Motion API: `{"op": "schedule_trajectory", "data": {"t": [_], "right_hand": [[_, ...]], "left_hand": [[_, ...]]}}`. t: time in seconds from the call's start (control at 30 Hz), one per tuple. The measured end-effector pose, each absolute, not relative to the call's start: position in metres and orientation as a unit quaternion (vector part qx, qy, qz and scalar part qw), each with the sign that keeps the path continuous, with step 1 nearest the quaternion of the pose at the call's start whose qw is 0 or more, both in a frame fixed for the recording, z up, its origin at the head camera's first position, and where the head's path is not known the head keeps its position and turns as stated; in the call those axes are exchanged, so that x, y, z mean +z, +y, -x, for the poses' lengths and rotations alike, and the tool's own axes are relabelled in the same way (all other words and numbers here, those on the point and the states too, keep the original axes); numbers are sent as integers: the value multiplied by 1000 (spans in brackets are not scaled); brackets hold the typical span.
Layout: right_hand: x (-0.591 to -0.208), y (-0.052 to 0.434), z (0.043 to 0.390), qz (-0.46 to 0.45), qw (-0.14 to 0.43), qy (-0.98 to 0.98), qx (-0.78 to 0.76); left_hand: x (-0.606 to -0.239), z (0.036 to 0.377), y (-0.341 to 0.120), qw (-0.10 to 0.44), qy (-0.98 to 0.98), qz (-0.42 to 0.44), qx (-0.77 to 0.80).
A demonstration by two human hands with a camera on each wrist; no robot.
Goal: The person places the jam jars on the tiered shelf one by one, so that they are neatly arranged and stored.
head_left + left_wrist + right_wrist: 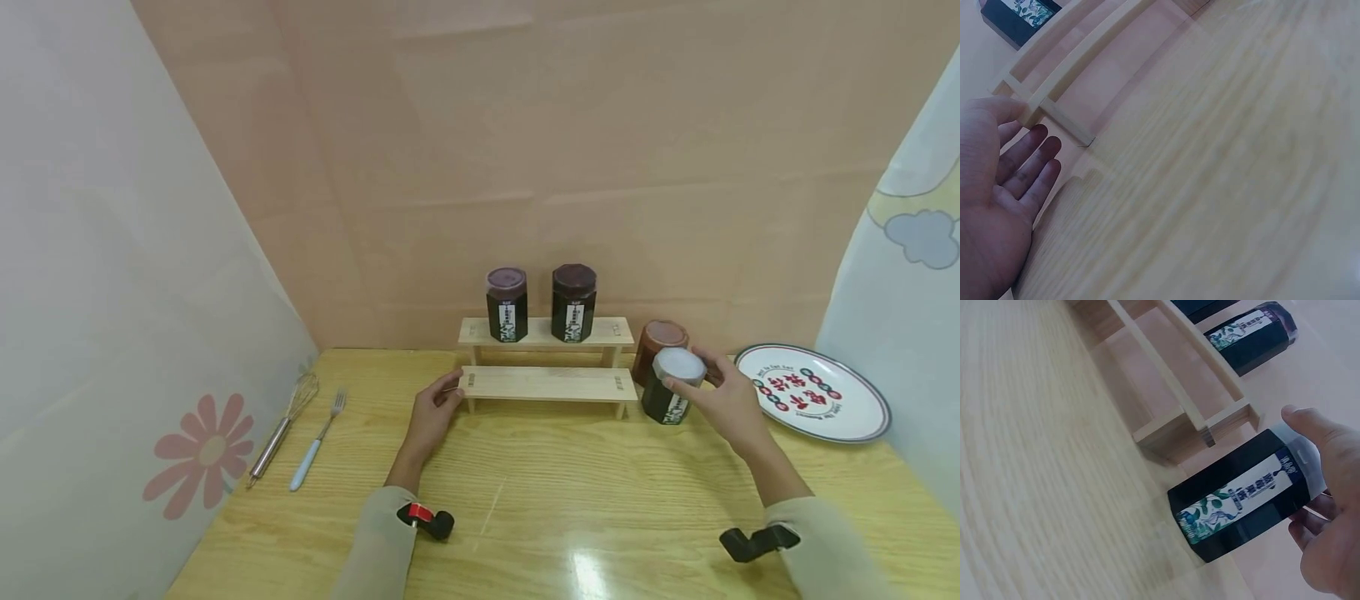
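My right hand (731, 404) grips a dark hexagonal jar (1235, 497) by its whitish lid (678, 365), thumb on one side and fingers on the other. The jar is beside the right end of a two-tier wooden display stand (547, 383); whether its base touches the table I cannot tell. Just behind it is another jar with a reddish-brown lid (663, 333), partly hidden. My left hand (435, 412) holds the left end of the stand's lower tier, thumb at the board's end (1032, 115). On the upper tier stand a purple-lidded jar (507, 304) and a dark-red-lidded jar (573, 304).
An oval white plate (862, 417) with red lettering lies at the right. On the left of the wooden table (555, 500) lie a whisk (281, 433) and a fork with a pale blue handle (318, 442). A pinkish cloth backdrop (585, 167) rises behind the stand.
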State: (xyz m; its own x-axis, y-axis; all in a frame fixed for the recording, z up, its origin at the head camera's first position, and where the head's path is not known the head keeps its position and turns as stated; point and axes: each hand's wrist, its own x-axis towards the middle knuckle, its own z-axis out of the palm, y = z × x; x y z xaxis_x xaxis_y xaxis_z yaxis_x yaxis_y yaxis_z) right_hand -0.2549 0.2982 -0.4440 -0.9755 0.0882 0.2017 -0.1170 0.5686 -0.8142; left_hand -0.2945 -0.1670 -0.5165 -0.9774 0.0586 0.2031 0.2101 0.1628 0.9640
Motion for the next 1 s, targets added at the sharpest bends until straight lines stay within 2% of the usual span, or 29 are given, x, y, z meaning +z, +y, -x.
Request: {"op": "schedule_trajectory", "data": {"t": [0.7,1.0], "right_hand": [[-454,295,254,11,101,-878,468],[-452,294,250,37,122,-883,452]], "left_hand": [[-516,295,-167,55,-766,84,-635],[-515,293,-166,51,-758,88,-644]]}}
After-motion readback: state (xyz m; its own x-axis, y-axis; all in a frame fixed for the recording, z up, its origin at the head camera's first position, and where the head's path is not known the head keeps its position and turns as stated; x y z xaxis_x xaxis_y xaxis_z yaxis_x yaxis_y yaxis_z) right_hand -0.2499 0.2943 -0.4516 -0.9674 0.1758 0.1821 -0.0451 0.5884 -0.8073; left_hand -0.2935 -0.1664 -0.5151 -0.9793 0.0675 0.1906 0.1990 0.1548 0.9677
